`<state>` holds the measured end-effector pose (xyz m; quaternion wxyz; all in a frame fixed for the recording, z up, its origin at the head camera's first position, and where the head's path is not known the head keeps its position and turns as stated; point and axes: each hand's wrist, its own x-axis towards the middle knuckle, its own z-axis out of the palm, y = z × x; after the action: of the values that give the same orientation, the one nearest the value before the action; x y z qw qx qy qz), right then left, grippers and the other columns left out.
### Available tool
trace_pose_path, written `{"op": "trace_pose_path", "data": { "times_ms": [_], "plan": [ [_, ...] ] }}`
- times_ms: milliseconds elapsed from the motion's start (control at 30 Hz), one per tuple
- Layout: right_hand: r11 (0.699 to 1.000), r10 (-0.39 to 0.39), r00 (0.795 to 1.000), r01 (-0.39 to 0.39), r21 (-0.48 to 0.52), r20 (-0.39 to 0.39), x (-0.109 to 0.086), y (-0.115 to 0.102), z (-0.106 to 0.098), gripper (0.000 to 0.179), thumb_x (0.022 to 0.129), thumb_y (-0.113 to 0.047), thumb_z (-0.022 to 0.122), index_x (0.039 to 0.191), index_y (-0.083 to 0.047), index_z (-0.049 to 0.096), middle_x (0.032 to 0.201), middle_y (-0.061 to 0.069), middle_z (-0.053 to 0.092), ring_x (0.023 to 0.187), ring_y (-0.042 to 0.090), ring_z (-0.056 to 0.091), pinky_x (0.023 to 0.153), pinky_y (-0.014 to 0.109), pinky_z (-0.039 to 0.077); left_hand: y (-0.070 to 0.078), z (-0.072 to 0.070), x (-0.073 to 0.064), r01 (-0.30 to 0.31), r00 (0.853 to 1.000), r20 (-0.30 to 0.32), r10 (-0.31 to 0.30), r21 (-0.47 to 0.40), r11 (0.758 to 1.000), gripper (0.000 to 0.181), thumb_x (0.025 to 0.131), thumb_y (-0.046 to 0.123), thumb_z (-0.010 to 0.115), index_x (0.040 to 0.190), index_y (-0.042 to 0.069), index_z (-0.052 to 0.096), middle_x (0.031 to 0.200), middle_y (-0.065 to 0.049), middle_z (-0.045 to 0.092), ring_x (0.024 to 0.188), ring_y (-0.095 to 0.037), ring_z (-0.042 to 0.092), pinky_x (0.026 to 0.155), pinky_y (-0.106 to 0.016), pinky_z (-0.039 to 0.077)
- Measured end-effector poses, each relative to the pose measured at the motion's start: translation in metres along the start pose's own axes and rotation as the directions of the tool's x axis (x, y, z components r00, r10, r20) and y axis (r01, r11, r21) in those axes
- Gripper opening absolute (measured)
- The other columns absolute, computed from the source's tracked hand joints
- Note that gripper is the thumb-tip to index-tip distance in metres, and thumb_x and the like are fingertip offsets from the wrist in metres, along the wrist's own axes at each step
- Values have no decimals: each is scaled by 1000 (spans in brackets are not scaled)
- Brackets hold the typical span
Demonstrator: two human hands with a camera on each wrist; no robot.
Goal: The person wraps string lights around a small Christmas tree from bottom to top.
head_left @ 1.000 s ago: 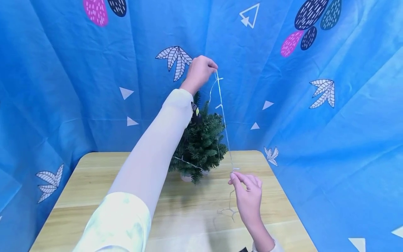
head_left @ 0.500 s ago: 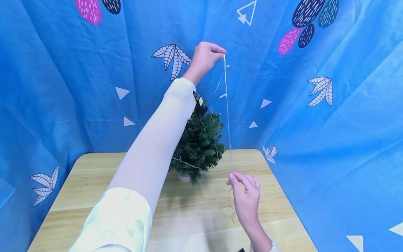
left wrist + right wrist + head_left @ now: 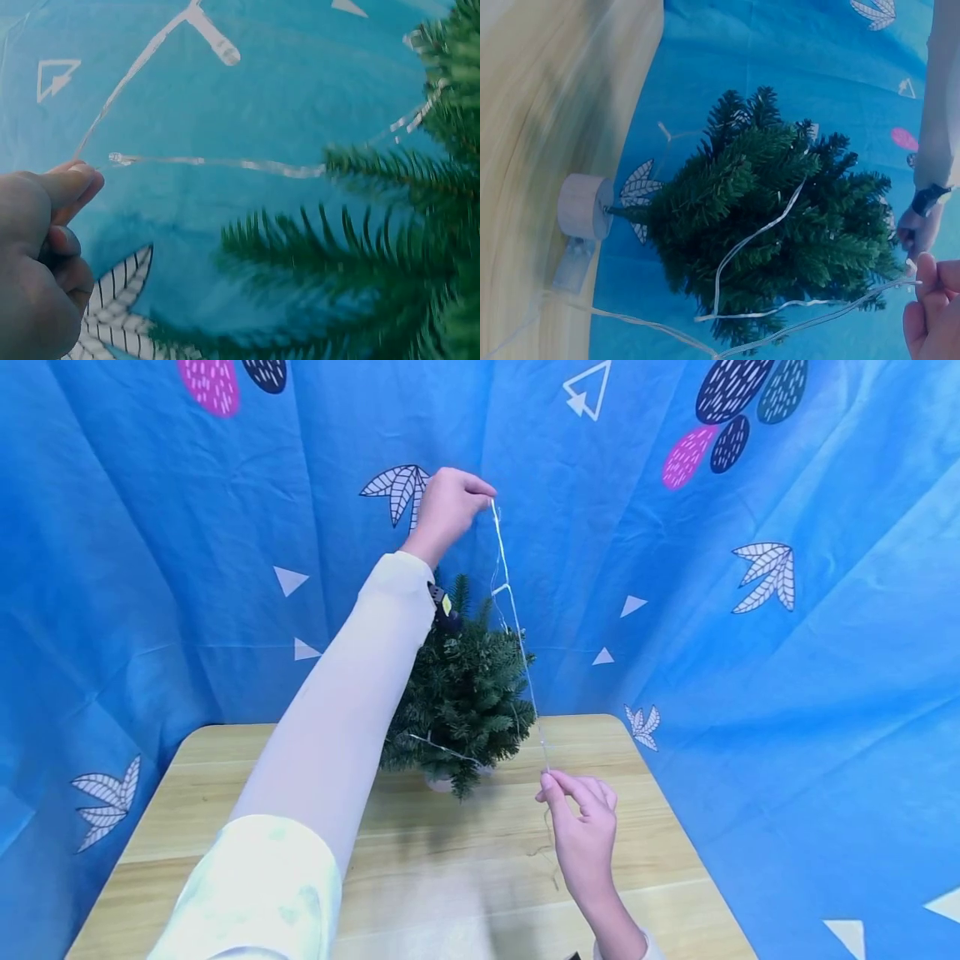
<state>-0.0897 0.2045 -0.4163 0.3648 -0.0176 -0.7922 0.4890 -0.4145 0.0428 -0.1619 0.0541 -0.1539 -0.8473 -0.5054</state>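
Note:
A small artificial Christmas tree (image 3: 472, 702) stands on the table, with a string of fairy lights (image 3: 517, 627) partly wound round its branches. Above and beside the treetop, my left hand (image 3: 448, 508) pinches the light string between thumb and fingertips. From there one wire runs back to the branches, as the left wrist view shows, where my left hand (image 3: 37, 262) is at the edge. Lower and nearer, my right hand (image 3: 585, 827) pinches the same string, its loose end dangling below. The stretch between both hands is nearly straight. My left forearm covers part of the tree's left side.
The tree's round pale base (image 3: 583, 206) rests on the wooden table (image 3: 187, 802), beside a clear box (image 3: 574, 264). Blue patterned cloth (image 3: 787, 693) hangs behind the table and along its sides.
My left hand first rose to the right with the string, then swung back left over the treetop and slightly down. My right hand has hardly moved. The string now slants more.

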Motion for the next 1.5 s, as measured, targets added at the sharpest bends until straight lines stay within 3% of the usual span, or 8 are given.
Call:
{"op": "trace_pose_path", "data": {
  "times_ms": [133, 333, 467, 633, 933, 1233, 1500],
  "plan": [
    [1000, -8, 1000, 8, 8, 5, -1, -1, 0, 15, 93, -15, 74, 79, -21, 76, 87, -4, 68, 112, 15, 45, 97, 30, 29, -11, -11, -1, 18, 1000, -12, -18, -7, 1000, 25, 102, 27, 61, 123, 24, 75, 133, 7, 66, 92, -12, 55, 74, -30, 42],
    [1000, 14, 1000, -14, 15, 6, -2, -5, 1, 16, 94, -17, 74, 79, -21, 76, 86, -4, 67, 113, 14, 43, 96, 33, 29, -32, -28, -5, 9, 998, -55, -11, -27, 1000, 25, 101, 23, 63, 123, 19, 75, 134, 3, 66, 120, -11, 56, 89, -27, 46],
    [1000, 19, 1000, -19, 18, 10, -3, -6, 1, 16, 94, -17, 74, 78, -22, 76, 86, -4, 67, 112, 14, 43, 96, 33, 29, -47, -38, -7, 35, 995, -96, -37, -24, 999, 24, 100, 24, 65, 121, 21, 76, 137, 5, 65, 119, -10, 55, 83, -26, 45],
    [1000, 22, 1000, -23, 16, 11, -5, -7, 1, 16, 93, -17, 74, 78, -22, 76, 87, -4, 67, 113, 14, 43, 96, 34, 30, -66, -49, -11, 48, 991, -124, -52, -36, 998, 24, 99, 25, 66, 120, 20, 76, 136, 4, 65, 126, -9, 53, 92, -26, 46],
    [1000, -21, 1000, 21, 12, 12, -7, -11, 1, 16, 93, -13, 74, 78, -21, 76, 86, -3, 67, 111, 14, 44, 96, 32, 29, -104, -69, -33, 148, 974, -144, -177, -192, 970, 28, 98, 27, 68, 122, 17, 75, 135, 2, 67, 129, -13, 54, 106, -32, 43],
    [1000, -4, 1000, 4, 26, 4, -9, -14, -2, 17, 92, -10, 74, 78, -18, 75, 89, -1, 68, 110, 19, 46, 97, 32, 30, -142, -81, -69, 182, 953, -177, -248, -323, 929, 33, 93, 39, 73, 120, 21, 76, 134, 2, 65, 99, -11, 52, 81, -31, 44],
    [997, -26, 1000, 25, 75, 9, -8, -13, -9, 15, 93, -9, 73, 80, -17, 76, 89, 8, 68, 105, 17, 49, 97, 28, 33, -179, -87, -110, 167, 941, -195, -277, -445, 880, 40, 90, 39, 76, 122, 16, 75, 128, 5, 63, 83, -7, 50, 61, -19, 43]
  ]
}}
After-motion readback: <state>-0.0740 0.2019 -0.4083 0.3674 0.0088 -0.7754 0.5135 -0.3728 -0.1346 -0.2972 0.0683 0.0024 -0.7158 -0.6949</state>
